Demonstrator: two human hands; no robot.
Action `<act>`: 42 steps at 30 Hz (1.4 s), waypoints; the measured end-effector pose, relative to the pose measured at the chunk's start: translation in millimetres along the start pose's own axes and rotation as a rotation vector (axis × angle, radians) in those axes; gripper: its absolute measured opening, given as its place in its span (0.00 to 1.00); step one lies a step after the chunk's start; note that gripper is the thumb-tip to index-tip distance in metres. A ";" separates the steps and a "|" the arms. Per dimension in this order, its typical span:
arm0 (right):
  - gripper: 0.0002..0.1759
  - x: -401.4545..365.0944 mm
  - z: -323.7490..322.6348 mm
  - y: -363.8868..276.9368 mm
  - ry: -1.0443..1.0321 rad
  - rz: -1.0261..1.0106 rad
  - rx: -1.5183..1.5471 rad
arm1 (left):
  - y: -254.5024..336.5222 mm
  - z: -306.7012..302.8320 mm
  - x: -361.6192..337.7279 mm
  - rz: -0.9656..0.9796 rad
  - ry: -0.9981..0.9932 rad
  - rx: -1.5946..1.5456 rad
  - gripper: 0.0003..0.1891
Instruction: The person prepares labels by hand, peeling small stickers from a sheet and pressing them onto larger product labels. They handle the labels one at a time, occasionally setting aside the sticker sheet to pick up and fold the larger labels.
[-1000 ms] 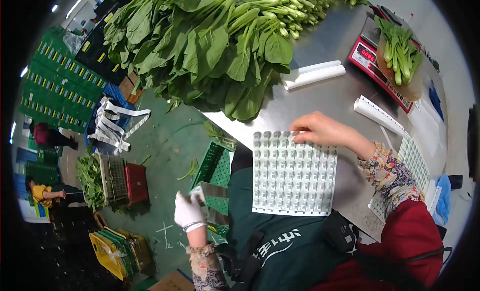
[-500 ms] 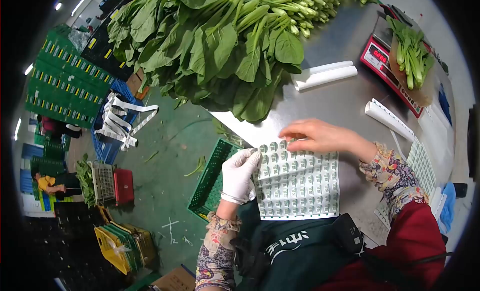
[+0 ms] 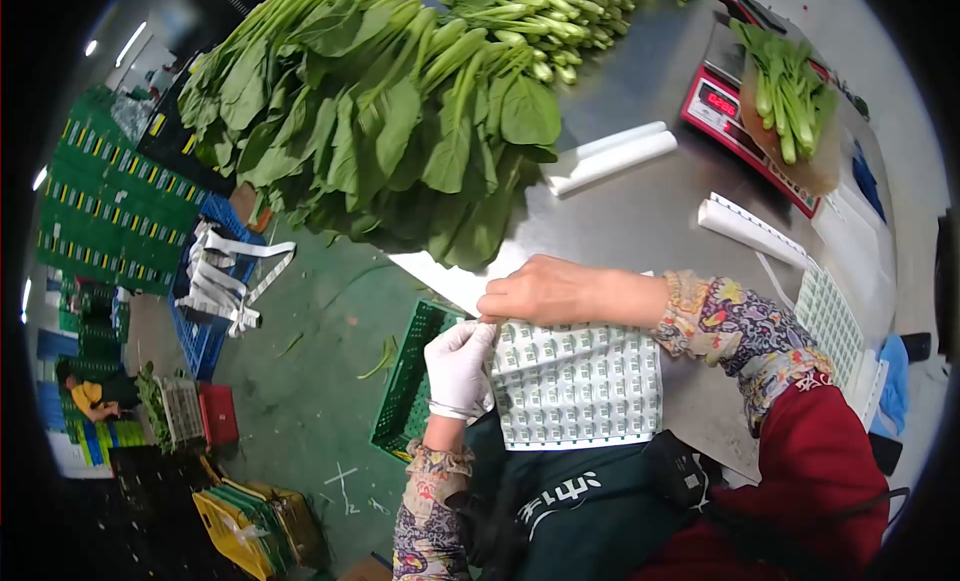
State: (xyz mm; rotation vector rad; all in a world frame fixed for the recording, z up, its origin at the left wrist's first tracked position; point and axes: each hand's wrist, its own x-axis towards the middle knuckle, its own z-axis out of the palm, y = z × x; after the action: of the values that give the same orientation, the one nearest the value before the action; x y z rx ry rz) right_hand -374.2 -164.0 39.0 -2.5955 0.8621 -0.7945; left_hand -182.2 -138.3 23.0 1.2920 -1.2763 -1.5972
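Note:
A white sheet of small green-printed labels (image 3: 580,381) hangs in front of my apron, over the near side of the metal table. My left hand (image 3: 460,369), in a white glove, pinches its upper left corner. My bare right hand (image 3: 545,291) is closed at that same corner, its fingertips against the gloved fingers. What the right fingertips hold, if anything, is hidden. Beyond my hands lies a large heap of leafy greens (image 3: 380,131), with pale stalks at its far end.
A red scale (image 3: 715,101) bears a bunch of greens (image 3: 785,91). Rolled white sheets (image 3: 615,156) and a label roll (image 3: 755,233) lie on the table (image 3: 640,216). A green crate (image 3: 395,381) stands low at left. Farther left are a blue crate (image 3: 200,331) and another person (image 3: 95,401).
My right hand has moved left and down from above the sheet to its corner, and its fingers have closed beside my left hand. The whole view has shifted slightly.

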 end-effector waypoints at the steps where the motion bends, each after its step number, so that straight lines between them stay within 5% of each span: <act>1: 0.05 -0.7 -0.8 0.2 0.005 -0.005 -0.001 | -0.6 1.0 0.1 -0.018 0.002 -0.040 0.07; 9: 0.06 -7.5 -12.2 4.0 0.188 0.037 0.189 | 2.7 11.9 2.3 -0.079 -0.033 -0.068 0.06; 11: 0.07 -8.9 -42.8 2.4 0.384 0.392 0.302 | -4.6 7.4 7.1 -0.146 -0.089 0.042 0.14; 12: 0.10 -11.4 -51.3 11.9 0.643 0.458 0.511 | -6.0 9.8 7.6 -0.096 -0.101 -0.031 0.17; 13: 0.12 -14.5 -82.2 6.7 0.624 0.764 0.737 | -6.5 13.6 7.9 -0.045 -0.115 -0.101 0.20; 16: 0.19 -30.2 -108.3 14.8 0.734 0.713 1.089 | -11.0 6.2 11.6 0.115 -0.030 -0.052 0.26; 23: 0.39 -24.6 -65.2 -34.6 0.358 0.661 0.874 | 5.9 -50.3 -15.3 0.228 0.298 -0.073 0.20; 29: 0.50 31.2 18.8 -103.7 0.030 0.216 0.232 | 39.4 -68.5 -65.3 0.263 0.456 -0.251 0.20; 38: 0.27 97.1 73.4 -133.8 0.226 0.065 -0.132 | 15.9 -99.6 -110.3 0.473 0.631 -0.287 0.30; 41: 0.26 105.2 73.8 -130.5 0.253 0.016 -0.129 | -5.6 -117.8 -126.4 0.362 0.418 -0.193 0.28; 42: 0.25 107.5 75.5 -127.6 0.247 0.008 -0.122 | -12.4 -115.7 -132.2 0.305 0.452 -0.146 0.18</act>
State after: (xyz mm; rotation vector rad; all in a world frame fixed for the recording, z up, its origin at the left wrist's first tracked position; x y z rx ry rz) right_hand -199.6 -124.0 77.0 -2.6324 1.0168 -1.1111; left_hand -36.6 -41.8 44.9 1.2116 -0.9960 -1.0858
